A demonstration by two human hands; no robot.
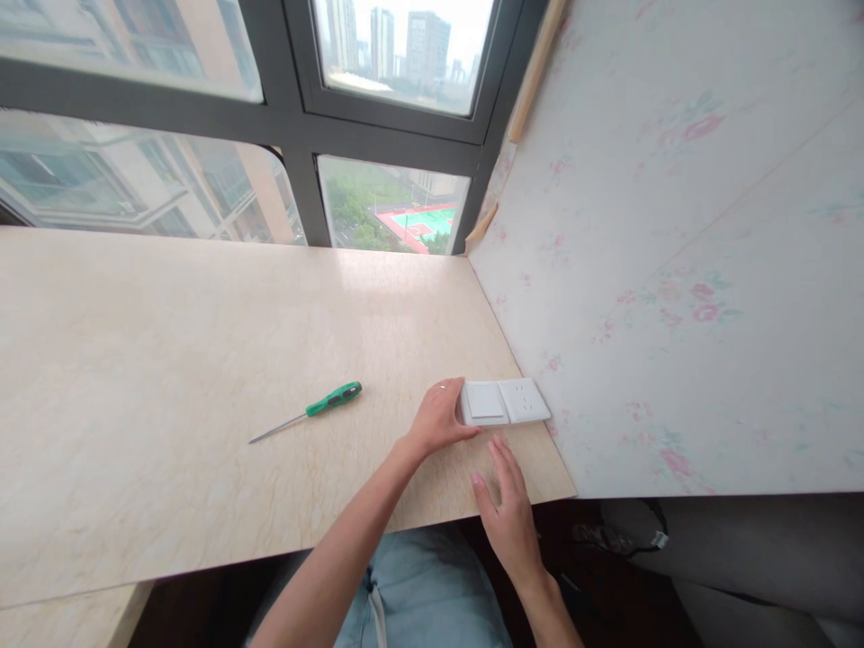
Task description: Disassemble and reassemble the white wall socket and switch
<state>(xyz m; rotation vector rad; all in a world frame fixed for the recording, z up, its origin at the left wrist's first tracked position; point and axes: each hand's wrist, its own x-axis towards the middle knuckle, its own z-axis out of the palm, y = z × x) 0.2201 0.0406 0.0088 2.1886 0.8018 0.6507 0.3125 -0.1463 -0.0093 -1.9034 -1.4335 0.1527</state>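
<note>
A white light switch [486, 401] with one wide rocker lies at the right end of the stone sill. Against its right side sits a white wall socket [525, 400], close to the papered wall. My left hand [440, 418] grips the switch by its left end, thumb along the near edge and fingers at the far edge. Just in front of the switch, my right hand [505, 513] hovers near the sill's front edge, fingers apart and holding nothing. Left of my hands rests a screwdriver [334, 399] with a green and black handle, its tip pointing left toward me.
The marble-patterned sill [168, 360] runs left beneath a dark window frame [290, 126]. On the right stands a flowered wall [661, 270], its paper peeling by the window. Below the sill's edge, a dark cable [658, 531] shows at lower right.
</note>
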